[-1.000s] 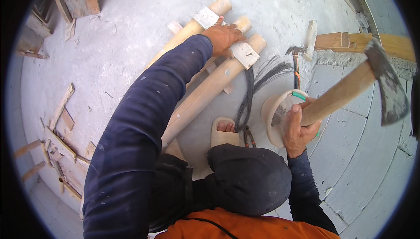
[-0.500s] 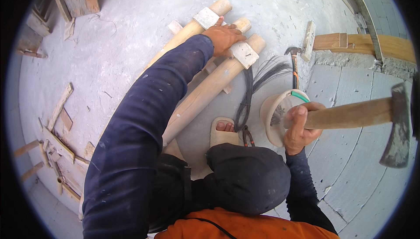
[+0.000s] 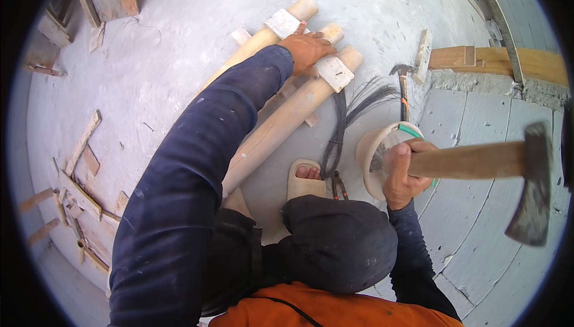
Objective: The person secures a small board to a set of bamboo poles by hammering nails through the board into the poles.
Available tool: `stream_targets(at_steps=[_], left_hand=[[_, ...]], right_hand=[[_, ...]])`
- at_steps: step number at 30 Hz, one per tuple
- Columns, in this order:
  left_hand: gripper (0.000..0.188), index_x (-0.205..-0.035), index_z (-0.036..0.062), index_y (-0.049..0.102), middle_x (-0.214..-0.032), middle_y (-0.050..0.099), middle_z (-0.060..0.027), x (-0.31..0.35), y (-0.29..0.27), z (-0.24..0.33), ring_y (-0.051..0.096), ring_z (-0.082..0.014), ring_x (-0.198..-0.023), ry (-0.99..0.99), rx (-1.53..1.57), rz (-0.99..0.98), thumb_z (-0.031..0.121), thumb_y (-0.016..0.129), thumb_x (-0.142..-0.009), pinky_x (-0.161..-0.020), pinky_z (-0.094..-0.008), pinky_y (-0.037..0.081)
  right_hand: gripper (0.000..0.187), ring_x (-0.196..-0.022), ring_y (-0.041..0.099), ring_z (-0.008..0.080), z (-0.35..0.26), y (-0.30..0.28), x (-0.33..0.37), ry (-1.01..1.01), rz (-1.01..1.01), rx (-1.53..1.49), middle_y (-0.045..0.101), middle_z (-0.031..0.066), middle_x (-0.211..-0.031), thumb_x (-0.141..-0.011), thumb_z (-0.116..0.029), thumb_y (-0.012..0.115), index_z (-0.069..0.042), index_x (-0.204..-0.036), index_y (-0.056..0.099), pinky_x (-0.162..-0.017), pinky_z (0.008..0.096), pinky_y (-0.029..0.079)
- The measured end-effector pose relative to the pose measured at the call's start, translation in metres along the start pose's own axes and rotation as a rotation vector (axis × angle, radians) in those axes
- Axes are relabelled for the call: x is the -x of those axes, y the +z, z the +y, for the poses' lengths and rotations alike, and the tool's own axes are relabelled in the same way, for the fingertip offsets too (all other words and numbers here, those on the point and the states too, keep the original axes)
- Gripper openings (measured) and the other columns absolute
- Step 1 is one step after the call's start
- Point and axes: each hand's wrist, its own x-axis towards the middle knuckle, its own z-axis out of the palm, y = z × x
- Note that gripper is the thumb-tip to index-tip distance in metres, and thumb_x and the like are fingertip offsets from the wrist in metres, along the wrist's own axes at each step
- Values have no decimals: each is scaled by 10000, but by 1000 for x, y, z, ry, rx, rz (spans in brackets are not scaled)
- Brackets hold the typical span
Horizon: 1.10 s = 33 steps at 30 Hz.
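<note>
My right hand (image 3: pixel 404 177) is closed round the wooden handle of a hatchet (image 3: pixel 469 160), held to the right with its dark blade hanging downward at the far end. Three round pale wooden poles (image 3: pixel 287 120) lie side by side on a slant in front of me, with whitish wood blocks (image 3: pixel 335 73) across their far ends. A nail head shows in the right block. My left hand (image 3: pixel 305 49) lies over the middle pole between the blocks, its fingers outstretched. What is under its palm is hidden.
A white bucket (image 3: pixel 366 153) stands below my right hand, nails seemingly inside. Beside it are a bundle of dark wire (image 3: pixel 336 129), pincers (image 3: pixel 339 186) and a claw hammer (image 3: pixel 403 90). Wood scraps (image 3: pixel 81 192) lie at left; a timber beam (image 3: pixel 502 58) lies at right.
My right hand has shifted slightly left, and the hatchet head has swung a little down and leftward. The left hand and the poles stay put.
</note>
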Motion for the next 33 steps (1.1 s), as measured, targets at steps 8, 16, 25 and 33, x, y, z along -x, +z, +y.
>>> stream_targets(at_steps=[8, 16, 25, 33], left_hand=[[849, -1627, 235, 476, -1665, 501, -40, 6, 0, -3, 339, -304, -1618, -29, 11, -12, 242, 865, -872, -1338, -681, 177], [832, -1629, 241, 474, -1654, 517, -43, -5, -6, -2, 339, -305, -1618, -1, -10, 13, 298, 860, -895, -1334, -683, 176], [832, -1649, 253, 450, -1687, 479, -47, 8, 9, -12, 308, -301, -1634, -9, -14, -5, 342, 837, -918, -1343, -677, 150], [823, -1647, 252, 450, -1695, 470, -34, 1, 3, -11, 296, -297, -1639, -2, -27, 10, 318, 833, -922, -1344, -679, 146]], right_hand=[[280, -775, 689, 221, -19, 9, -17, 432, -353, 143, 675, 147, -842, -999, -218, 753, 3, -1098, 613, -724, 373, 544], [222, -627, 593, 142, 43, 17, 15, -14, -85, 169, 616, 94, -810, -1035, -217, 715, -43, -1092, 589, -626, 300, 509], [268, -757, 663, 224, -19, 16, -10, 336, -54, -163, 665, 50, -830, -1010, -195, 776, 10, -1095, 625, -712, 363, 537], [389, -789, 690, 250, 67, 19, 49, 597, -374, 113, 712, 154, -873, -991, -304, 785, 26, -1131, 635, -762, 401, 546]])
